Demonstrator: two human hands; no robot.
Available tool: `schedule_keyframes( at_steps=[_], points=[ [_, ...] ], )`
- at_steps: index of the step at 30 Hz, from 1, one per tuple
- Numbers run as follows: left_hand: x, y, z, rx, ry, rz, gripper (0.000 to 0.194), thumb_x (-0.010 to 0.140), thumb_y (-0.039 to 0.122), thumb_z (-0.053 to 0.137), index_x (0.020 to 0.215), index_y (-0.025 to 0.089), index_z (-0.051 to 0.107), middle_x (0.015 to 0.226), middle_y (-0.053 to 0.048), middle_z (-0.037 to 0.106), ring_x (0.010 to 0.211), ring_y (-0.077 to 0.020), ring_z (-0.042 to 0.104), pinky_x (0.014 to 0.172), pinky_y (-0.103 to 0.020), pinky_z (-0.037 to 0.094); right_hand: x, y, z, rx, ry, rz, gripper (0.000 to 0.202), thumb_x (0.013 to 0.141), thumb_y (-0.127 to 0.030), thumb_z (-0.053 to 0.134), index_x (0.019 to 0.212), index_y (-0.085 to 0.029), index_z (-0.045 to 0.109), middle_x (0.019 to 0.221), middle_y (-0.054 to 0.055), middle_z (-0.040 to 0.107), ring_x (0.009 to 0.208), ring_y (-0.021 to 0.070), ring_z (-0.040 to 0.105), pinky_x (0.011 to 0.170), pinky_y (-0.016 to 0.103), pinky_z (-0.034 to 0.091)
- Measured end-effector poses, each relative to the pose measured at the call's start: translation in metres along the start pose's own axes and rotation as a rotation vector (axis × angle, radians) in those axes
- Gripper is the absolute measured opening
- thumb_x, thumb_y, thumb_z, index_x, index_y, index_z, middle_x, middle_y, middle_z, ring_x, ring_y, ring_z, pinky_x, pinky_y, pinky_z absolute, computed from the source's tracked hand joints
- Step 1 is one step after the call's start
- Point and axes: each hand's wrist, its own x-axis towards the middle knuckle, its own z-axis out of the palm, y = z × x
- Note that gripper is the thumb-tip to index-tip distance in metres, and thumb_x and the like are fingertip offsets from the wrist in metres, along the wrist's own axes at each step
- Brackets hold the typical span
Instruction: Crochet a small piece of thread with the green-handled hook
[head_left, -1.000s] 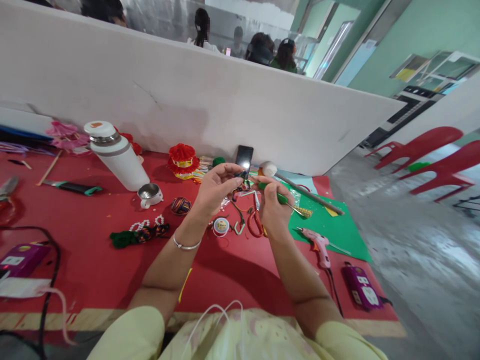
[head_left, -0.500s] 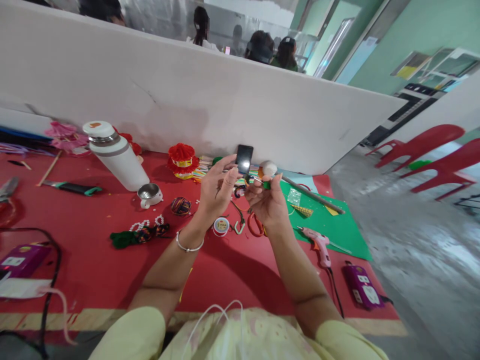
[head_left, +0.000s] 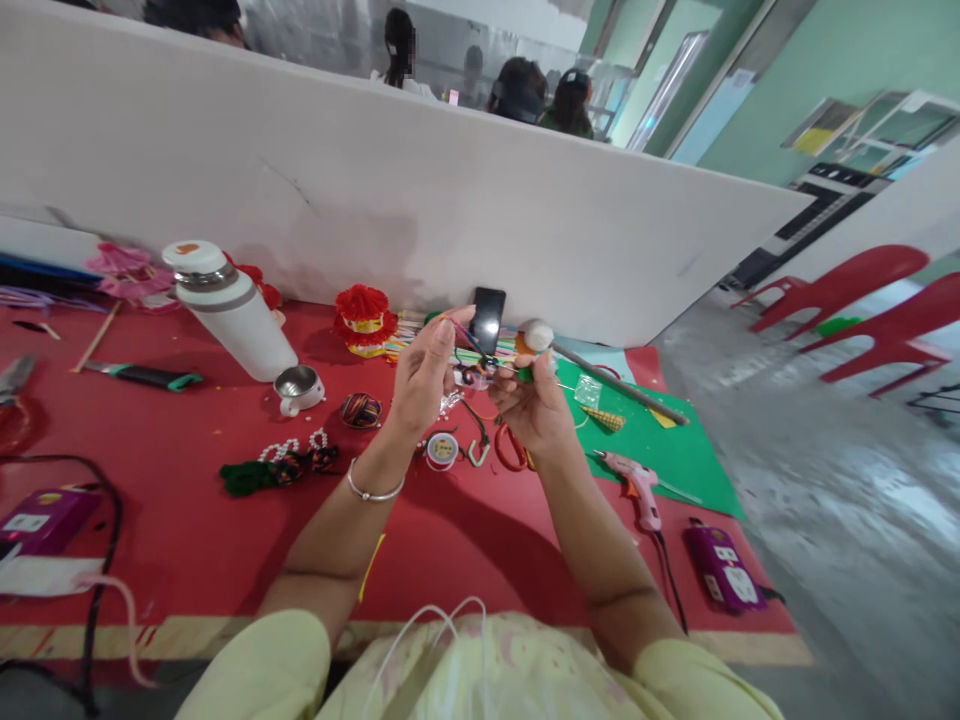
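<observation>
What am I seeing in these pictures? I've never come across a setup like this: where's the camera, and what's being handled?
There is no machine here, just a person's bare hands. Every picture comes from one camera on their head, looking forward and down. The left hand appears to pinch a multicoloured strand; the right hand holds a thin green-handled tool. Between them is a small dark piece, too small to make out well. On the red tabletop are a white bottle, a yarn ball, a phone and a pink glue gun, among other craft supplies.
</observation>
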Motion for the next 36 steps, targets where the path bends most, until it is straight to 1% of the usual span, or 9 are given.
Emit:
schedule_keyframes(
  at_steps=[2,5,8,13,17,20,23,28,36],
  points=[
    [0.001,0.001,0.001,-0.074,-0.021,-0.024,0.047,0.101,0.062,0.066,0.127,0.025,0.081,0.065,0.002,0.060,0.041,-0.0059,0.031,0.036,-0.026,0.026,0.000,0.000,0.000,0.002,0.000,-0.001,0.038,0.073,-0.059,0.093,0.079,-0.025,0.077,0.072,-0.003,0.077,0.062,0.0063,0.063,0.059,0.019,0.054],
    [0.002,0.002,0.003,-0.126,-0.049,-0.001,0.045,0.082,0.044,0.093,0.123,0.028,0.082,0.100,-0.003,0.077,0.062,-0.0071,0.055,0.050,-0.021,0.046,-0.001,0.000,0.000,0.016,-0.012,-0.002,0.039,0.071,-0.059,0.095,0.079,-0.025,0.077,0.072,-0.003,0.076,0.062,0.0062,0.062,0.059,0.019,0.053],
    [0.002,0.003,0.007,-0.207,-0.066,-0.034,0.053,0.068,0.028,0.101,0.118,0.031,0.084,0.122,-0.003,0.080,0.072,-0.0067,0.062,0.060,-0.019,0.053,-0.002,0.001,0.002,0.054,-0.017,0.017,0.039,0.071,-0.059,0.095,0.079,-0.025,0.077,0.072,-0.003,0.075,0.061,0.0058,0.061,0.058,0.018,0.052],
    [-0.001,0.006,0.012,-0.367,-0.131,-0.211,0.044,0.074,0.032,0.097,0.116,0.028,0.085,0.101,-0.004,0.084,0.049,-0.0027,0.052,0.039,-0.017,0.035,-0.001,0.000,0.003,0.075,0.009,0.063,0.036,0.087,-0.058,0.083,0.079,-0.025,0.074,0.072,-0.003,0.074,0.061,0.0062,0.059,0.056,0.019,0.049],
    [-0.001,0.006,0.015,-0.424,-0.071,-0.242,0.046,0.066,0.024,0.101,0.110,0.028,0.086,0.086,-0.001,0.082,0.046,-0.0024,0.050,0.038,-0.016,0.035,-0.001,0.003,0.003,0.077,-0.006,0.032,0.037,0.080,-0.060,0.088,0.081,-0.025,0.076,0.075,-0.003,0.076,0.062,0.0061,0.060,0.057,0.019,0.050],
    [0.000,0.005,0.015,-0.419,-0.034,-0.247,0.049,0.064,0.020,0.100,0.110,0.027,0.086,0.079,0.001,0.079,0.042,-0.0012,0.045,0.036,-0.017,0.029,-0.002,0.008,0.002,0.039,-0.009,-0.082,0.042,0.072,-0.065,0.092,0.084,-0.028,0.079,0.079,-0.003,0.077,0.064,0.0066,0.060,0.058,0.019,0.051],
    [0.001,0.003,0.015,-0.385,-0.017,-0.250,0.053,0.062,0.019,0.101,0.112,0.024,0.085,0.064,0.007,0.067,0.041,-0.0011,0.041,0.037,-0.017,0.028,-0.007,0.012,0.001,-0.130,0.005,-0.346,0.037,0.076,-0.065,0.089,0.088,-0.031,0.083,0.085,-0.002,0.081,0.069,0.0096,0.065,0.063,0.024,0.054],
    [0.000,0.000,0.018,-0.311,0.001,-0.212,0.067,0.059,0.024,0.102,0.124,0.026,0.082,0.060,0.010,0.060,0.046,-0.0025,0.042,0.044,-0.018,0.037,-0.017,0.012,-0.003,-0.588,0.031,-0.776,0.023,0.084,-0.059,0.086,0.098,-0.040,0.087,0.108,0.001,0.085,0.108,0.0250,0.076,0.104,0.045,0.060],
    [-0.002,-0.003,0.017,-0.201,-0.043,-0.164,0.085,0.065,0.023,0.098,0.146,0.025,0.069,0.066,0.008,0.067,0.056,-0.0066,0.056,0.055,-0.021,0.048,-0.012,0.012,-0.013,-0.788,-0.024,-0.922,0.027,0.085,-0.062,0.083,0.106,-0.045,0.085,0.116,0.001,0.085,0.113,0.0292,0.078,0.115,0.056,0.053]
  ],
)
